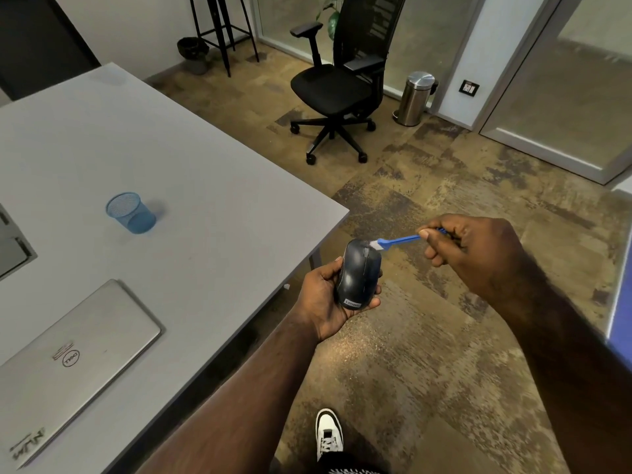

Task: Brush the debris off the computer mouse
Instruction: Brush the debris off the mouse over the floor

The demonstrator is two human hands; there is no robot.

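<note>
Mouse [359,273] cradled in left hand [325,302] off the surface [205,200] edge, above floor; right hand [472,254] pinching blue brush [398,239], bristles at scroll wheel; risk: loose palm grip, hard stroke likely to tip mouse floorward.

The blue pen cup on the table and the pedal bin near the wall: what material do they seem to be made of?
The blue pen cup looks like fine wire mesh, probably painted metal: its wall is see-through with a solid rim. The pedal bin looks like brushed stainless steel: silvery, with soft reflections on its domed lid.
</note>
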